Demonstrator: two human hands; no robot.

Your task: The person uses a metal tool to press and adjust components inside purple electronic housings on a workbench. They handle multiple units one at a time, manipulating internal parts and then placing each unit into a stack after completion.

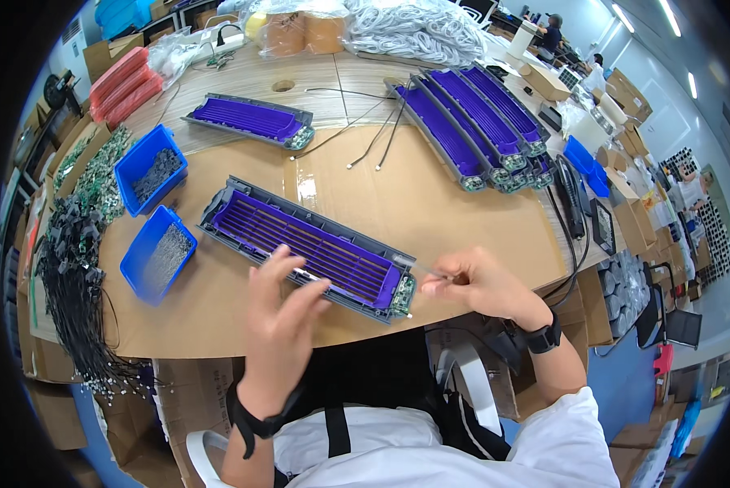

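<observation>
A long grey housing with a purple slatted insert (308, 244) lies slantwise on the cardboard in front of me. A small green circuit board (402, 294) sits at its right end. My left hand (282, 305) is over the housing's near edge, fingers spread and slightly blurred. Whether its fingertips touch the housing I cannot tell. Just beyond the board end, my right hand (483, 283) is closed in a pinch. A thin pale piece (423, 268) reaches from its fingers toward the housing's corner; its kind is too blurred to make out.
Left are two blue bins (158, 264) of small grey parts and a heap of black cables (76, 268). A similar purple unit (251, 119) lies farther back, with several more stacked (470, 122) at the right. Bundled white cords (414, 34) line the far edge; people are beyond.
</observation>
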